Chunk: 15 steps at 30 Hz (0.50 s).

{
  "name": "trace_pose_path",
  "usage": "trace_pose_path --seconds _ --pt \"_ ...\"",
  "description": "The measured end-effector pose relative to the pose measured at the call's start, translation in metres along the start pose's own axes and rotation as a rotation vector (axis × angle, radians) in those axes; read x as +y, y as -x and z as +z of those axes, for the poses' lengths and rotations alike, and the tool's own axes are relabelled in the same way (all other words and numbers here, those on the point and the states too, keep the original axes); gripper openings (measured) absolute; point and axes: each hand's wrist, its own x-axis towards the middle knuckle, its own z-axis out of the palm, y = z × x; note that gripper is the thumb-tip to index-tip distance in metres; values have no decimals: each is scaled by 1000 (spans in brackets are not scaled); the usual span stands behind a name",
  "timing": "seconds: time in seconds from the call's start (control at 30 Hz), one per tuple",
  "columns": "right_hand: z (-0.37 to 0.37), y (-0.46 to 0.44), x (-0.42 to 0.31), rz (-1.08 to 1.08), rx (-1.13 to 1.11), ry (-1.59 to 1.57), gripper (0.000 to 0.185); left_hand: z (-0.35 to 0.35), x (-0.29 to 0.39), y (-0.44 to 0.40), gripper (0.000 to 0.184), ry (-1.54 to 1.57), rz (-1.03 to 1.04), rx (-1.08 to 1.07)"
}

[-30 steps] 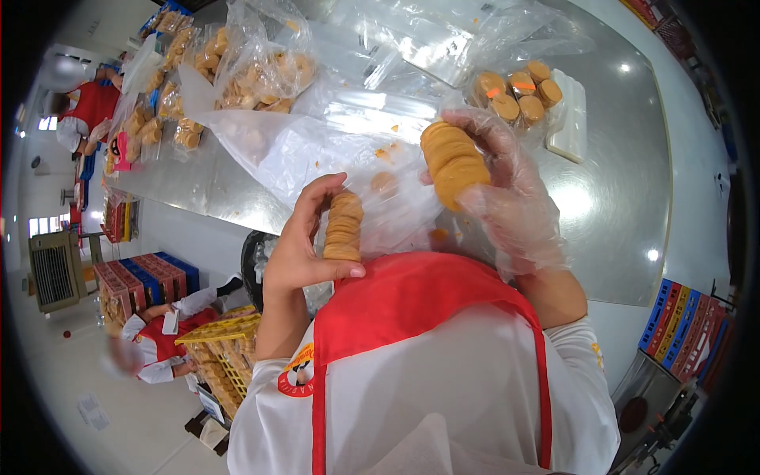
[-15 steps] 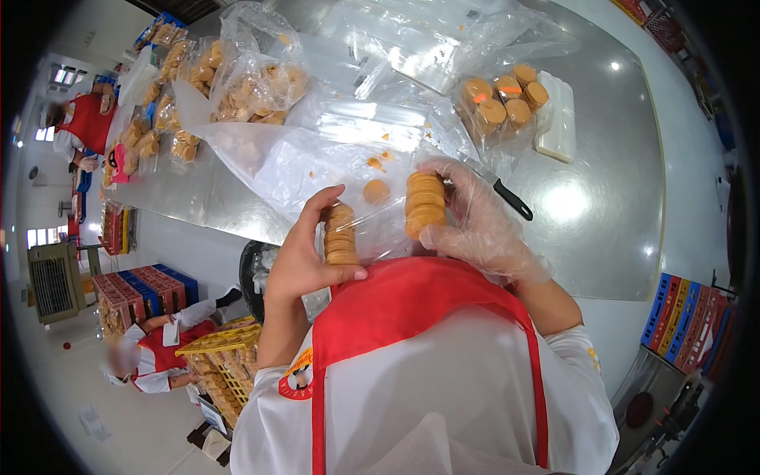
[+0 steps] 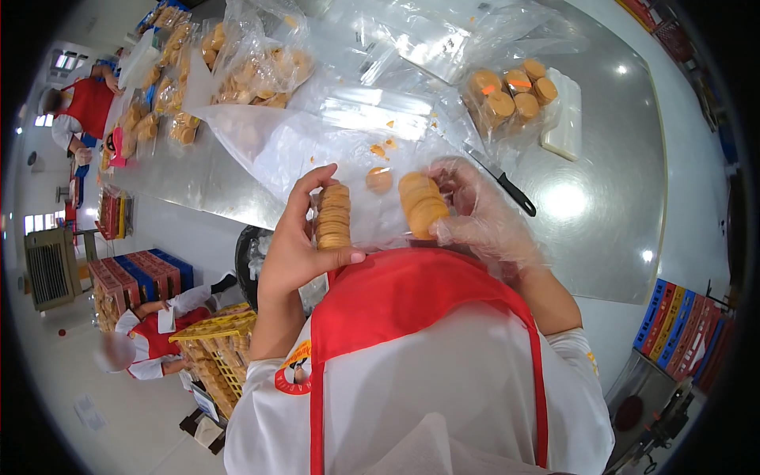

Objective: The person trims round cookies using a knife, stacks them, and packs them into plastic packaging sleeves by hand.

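Observation:
A stack of round golden biscuits (image 3: 333, 217) is gripped between the thumb and fingers of my left hand (image 3: 294, 245), which is bare. My right hand (image 3: 489, 218), in a clear plastic glove, closes on a second biscuit stack (image 3: 423, 204); this one leans, with its flat faces partly showing. Between the two stacks, one loose biscuit (image 3: 379, 180) lies on the plastic sheet (image 3: 277, 150), and orange-brown crumbs (image 3: 383, 148) are scattered just beyond it. A black-handled knife (image 3: 516, 193) rests on the metal table beyond my right hand.
Bagged biscuit stacks (image 3: 507, 95) and a white tray (image 3: 563, 119) stand at the right. More bagged biscuits (image 3: 265, 75) cover the back left of the metal table (image 3: 602, 237). Two people in red aprons are at the left, one near a yellow crate (image 3: 210, 328).
The stack in my right hand has tilted, so its biscuit faces show more. My left hand and its stack have shifted slightly left and away from me.

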Motion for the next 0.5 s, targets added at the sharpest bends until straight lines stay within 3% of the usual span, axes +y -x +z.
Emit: trace_pose_path --seconds 0.1,0.2,0.4,0.5 --pt "-4 -4 4 -209 -32 199 69 -1 4 -4 109 -2 77 -6" --pt "-11 -8 -3 -176 -131 281 79 -6 5 -8 107 -121 163 -26" --pt "0 -8 -13 -283 -216 352 71 -9 16 -4 103 -231 275 -54" --pt "6 -10 -27 -584 -263 791 70 -7 17 -7 100 -246 405 -94"
